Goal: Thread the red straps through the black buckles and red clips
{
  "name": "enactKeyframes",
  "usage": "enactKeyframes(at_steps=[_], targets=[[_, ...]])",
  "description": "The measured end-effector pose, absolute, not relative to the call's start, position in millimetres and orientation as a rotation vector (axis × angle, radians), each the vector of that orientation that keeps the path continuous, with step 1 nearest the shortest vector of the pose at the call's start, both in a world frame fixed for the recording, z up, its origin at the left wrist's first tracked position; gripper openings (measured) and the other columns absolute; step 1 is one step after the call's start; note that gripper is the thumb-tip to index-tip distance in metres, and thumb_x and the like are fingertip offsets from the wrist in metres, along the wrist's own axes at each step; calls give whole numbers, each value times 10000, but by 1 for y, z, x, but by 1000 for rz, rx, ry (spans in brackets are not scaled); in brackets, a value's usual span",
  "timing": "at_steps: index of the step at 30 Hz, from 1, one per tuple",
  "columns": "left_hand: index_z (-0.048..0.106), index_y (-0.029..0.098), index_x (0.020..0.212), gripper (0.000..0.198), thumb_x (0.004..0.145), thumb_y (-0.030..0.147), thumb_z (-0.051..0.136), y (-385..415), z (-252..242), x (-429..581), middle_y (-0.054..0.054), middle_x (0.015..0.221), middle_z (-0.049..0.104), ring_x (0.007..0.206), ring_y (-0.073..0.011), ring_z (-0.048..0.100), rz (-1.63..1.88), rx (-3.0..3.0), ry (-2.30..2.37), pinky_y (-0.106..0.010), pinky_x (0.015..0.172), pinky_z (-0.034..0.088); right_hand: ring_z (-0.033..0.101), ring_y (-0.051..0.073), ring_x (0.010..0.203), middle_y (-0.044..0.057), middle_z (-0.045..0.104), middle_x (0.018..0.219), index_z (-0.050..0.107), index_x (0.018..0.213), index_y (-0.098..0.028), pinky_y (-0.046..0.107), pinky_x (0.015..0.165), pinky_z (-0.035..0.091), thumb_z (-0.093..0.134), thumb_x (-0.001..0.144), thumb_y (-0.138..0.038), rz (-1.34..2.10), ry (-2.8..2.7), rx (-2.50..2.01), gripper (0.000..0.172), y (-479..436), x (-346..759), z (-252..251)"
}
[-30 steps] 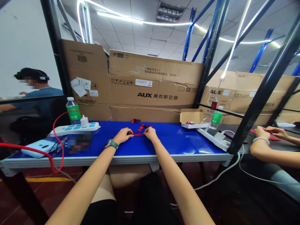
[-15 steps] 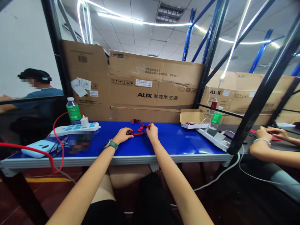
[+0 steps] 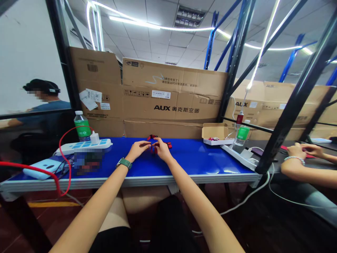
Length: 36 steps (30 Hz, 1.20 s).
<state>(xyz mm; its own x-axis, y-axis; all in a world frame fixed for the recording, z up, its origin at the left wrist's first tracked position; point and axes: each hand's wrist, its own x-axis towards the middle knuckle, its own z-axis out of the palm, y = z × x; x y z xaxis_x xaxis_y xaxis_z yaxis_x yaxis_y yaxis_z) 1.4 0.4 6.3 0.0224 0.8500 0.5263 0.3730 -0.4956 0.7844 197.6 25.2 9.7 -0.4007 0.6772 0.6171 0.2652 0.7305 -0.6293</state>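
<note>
My left hand (image 3: 138, 150), with a dark green watch band (image 3: 124, 162) on its wrist, is closed with its fingertips pinched at a red strap (image 3: 155, 150). Just beside it my right hand (image 3: 161, 150) is closed over the same strap from the right, hiding much of it. A red and black end of webbing (image 3: 169, 144) shows beyond the right hand's knuckles. Another small red and black piece (image 3: 152, 137) lies behind the fingers, near the cardboard. What exactly sits between the fingertips is too small to make out.
On the left of the blue table (image 3: 195, 158) are a power strip (image 3: 84, 144), a green-labelled bottle (image 3: 82, 127), a light blue device (image 3: 43, 167) and a red cable (image 3: 56, 177). An open small box (image 3: 216, 137) stands back right. Co-workers sit on both sides.
My right hand has moved left, close to my left hand, and the strap stretched between them is now bunched. My left fingers have straightened and lifted slightly.
</note>
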Motion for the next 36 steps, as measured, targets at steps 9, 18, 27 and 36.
enactKeyframes(at_steps=[9,18,27,36], targets=[[718,143,934,551,715,647,737,-1,6,5,-94,784,764,739,-237,730,1409,1843,1238,-310,652,550,746,176,841,16,762,937,668,976,-224,262,807,580,609,877,-213,677,-1769,-791,115,27,201,9],[732,165,873,475,745,622,709,0,5,4,-95,856,782,814,-250,739,1468,1888,1283,-327,749,570,719,195,1000,49,772,1060,759,1095,-227,293,969,509,547,941,-164,338,-2008,-757,269,26,199,9],[786,182,813,429,739,596,703,0,7,1,-84,865,797,854,-279,742,1564,1878,1398,-350,809,563,712,174,843,38,771,950,760,1010,-218,241,821,512,575,934,-218,284,-2044,-706,200,21,200,9],[814,159,966,454,731,538,731,1,4,1,-113,991,790,938,-324,738,1513,1909,1353,-431,897,561,679,192,861,70,745,907,756,945,-205,265,871,477,578,925,-172,147,-2099,-775,182,21,198,8]])
